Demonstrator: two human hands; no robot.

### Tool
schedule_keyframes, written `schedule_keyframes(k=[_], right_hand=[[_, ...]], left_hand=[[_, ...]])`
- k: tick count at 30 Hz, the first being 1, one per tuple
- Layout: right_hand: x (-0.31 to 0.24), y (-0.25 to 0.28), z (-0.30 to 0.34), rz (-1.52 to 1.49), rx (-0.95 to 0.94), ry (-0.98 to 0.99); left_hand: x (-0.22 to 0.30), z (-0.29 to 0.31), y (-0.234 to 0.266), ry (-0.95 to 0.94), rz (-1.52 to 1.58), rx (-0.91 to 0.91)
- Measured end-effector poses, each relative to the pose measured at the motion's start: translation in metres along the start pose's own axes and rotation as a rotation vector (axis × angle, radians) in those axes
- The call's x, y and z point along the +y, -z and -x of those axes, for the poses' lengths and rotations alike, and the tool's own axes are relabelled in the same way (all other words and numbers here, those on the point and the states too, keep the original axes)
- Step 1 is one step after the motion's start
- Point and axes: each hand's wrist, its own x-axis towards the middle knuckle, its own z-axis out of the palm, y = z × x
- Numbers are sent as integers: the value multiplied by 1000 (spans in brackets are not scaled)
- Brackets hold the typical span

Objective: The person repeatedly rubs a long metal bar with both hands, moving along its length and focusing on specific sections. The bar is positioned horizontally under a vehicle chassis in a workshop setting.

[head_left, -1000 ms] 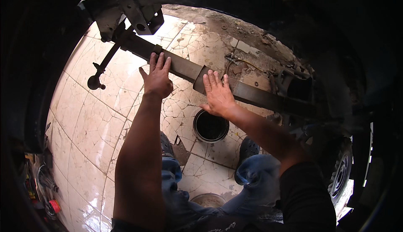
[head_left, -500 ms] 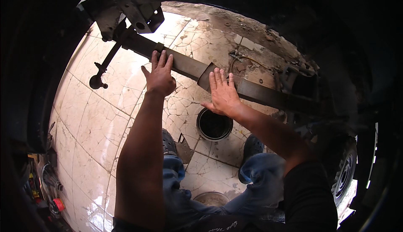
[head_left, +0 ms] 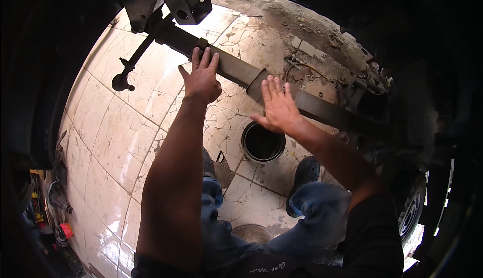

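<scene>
A long, dark metal beam runs at a slant in front of me, from the far left down to the right. It is part of a vehicle's underside. My left hand lies open against it, fingers spread, the fingertips just below a small raised band. Farther right, my right hand rests open, its fingers stretched over the beam beside a wider plate. Neither hand grips anything. Below the right hand, a round container with a dark inside stands on the floor.
A metal bracket and a rod with a ball-shaped end hang at the upper left. Cracked tiles cover the floor. A wheel stands at the right, and a red item lies among clutter at the lower left.
My view has shifted slightly, so the beam and container appear a little farther right and higher. Both hands stay spread against the beam in nearly the same places.
</scene>
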Motion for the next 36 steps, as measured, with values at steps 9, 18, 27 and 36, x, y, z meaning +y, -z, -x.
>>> schedule_keyframes(k=[9, 18, 27, 36], right_hand=[[6, -1, 3, -1, 34, 77], [26, -15, -9, -85, 43, 62], [19, -10, -6, -151, 67, 68], [20, -14, -5, -221, 97, 120]], left_hand=[[-1, -4, 1, 1, -19, -6], [2, -2, 0, 1, -33, -17], [5, -4, 0, 9, -25, -5], [4, -3, -2, -3, -22, 21]])
